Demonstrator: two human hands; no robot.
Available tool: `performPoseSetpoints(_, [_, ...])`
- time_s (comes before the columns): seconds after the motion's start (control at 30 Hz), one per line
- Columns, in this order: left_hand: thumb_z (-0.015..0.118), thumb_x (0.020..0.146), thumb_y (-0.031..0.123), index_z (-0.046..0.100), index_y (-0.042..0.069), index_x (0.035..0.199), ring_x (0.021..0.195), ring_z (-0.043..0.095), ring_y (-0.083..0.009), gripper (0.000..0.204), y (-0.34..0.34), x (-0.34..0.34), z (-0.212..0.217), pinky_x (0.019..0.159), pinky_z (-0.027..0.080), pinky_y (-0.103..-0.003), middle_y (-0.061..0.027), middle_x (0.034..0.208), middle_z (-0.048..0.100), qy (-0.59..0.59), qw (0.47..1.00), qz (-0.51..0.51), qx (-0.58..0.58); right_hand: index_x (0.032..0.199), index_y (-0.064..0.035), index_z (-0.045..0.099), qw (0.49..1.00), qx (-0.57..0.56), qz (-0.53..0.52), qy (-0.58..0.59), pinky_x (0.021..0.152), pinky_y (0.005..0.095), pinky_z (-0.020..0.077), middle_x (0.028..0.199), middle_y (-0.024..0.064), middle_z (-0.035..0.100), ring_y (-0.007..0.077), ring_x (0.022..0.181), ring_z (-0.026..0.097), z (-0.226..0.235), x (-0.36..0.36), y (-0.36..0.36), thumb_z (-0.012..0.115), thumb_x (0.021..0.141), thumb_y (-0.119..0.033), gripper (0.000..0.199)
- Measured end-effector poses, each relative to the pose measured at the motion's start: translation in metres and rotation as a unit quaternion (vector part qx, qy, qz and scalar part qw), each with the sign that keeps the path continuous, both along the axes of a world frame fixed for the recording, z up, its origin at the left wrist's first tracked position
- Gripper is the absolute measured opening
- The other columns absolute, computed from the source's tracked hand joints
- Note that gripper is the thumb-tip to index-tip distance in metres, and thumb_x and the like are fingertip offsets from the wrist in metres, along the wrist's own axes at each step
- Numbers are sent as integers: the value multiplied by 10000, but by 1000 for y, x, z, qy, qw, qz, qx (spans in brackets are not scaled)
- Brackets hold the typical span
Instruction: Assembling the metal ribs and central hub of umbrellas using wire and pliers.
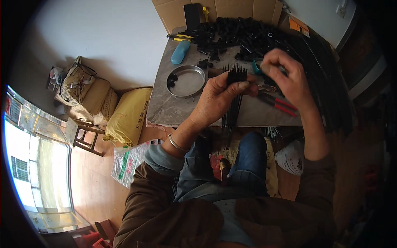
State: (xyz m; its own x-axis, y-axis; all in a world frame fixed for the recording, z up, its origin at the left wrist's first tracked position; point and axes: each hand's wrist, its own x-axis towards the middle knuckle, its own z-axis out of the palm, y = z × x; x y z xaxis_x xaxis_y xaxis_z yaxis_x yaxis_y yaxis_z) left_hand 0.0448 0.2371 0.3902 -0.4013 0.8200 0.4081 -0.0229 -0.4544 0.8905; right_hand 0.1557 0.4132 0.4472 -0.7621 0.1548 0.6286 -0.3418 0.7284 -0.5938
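1. Okay, so the far side of our surface is buried: a big heap of black parts spreads there, with cardboard standing behind.
2. To the far left we've got a flat black thing, a yellow-handled tool and a blue case. Nearer, a round metal dish holds a little black clump.
3. Right side's crowded too. Long black rods take up that end, and red-handled pliers lie just right of the bundle, so there's not much bare room that way. Down left, off the surface, we see a yellow sack.
4. Now our bundle of thin black rods: it's in front of us over the near part of the surface, gripped by the left hand, thumb across it.
5. Its long axis runs near to far, prongs pointing far, near ends hanging past the near edge and slanting slightly left.
6. Our right hand is to the right, apart from the bundle, fingers curled. We can't tell if anything's pinched in there.
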Motion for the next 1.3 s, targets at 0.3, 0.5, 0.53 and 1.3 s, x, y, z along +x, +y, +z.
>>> performPoseSetpoints(0.3, [525,964,104,587,5,1156,922,639,-157,224,7,3,0,858,519,-307,-86,954,678,16,1000,2,7,979,-15,672,996,90,1,13,494,223,409,720,14,551,69,570,488,3,19,-21,612,800,74,209])
performPoseSetpoints(0.5, [525,964,104,586,6,1160,926,640,-156,228,6,4,3,860,518,-304,-86,954,679,16,1000,4,-2,973,-29,684,994,106,4,24,488,231,402,697,6,532,73,559,473,4,18,-21,623,797,66,209])
performPoseSetpoints(0.53, [525,964,104,585,6,1162,926,640,-157,229,6,4,3,861,518,-304,-87,954,679,17,1000,3,-3,973,-29,684,994,106,4,24,488,231,402,697,6,532,73,559,473,4,18,-21,623,797,66,209])
performPoseSetpoints(1.3, [557,947,98,604,14,1159,925,648,-144,233,6,5,8,866,512,-291,-77,956,696,50,998,-24,-33,874,-57,695,950,303,-41,64,572,297,458,728,16,564,168,639,563,33,26,-18,704,727,-6,155])
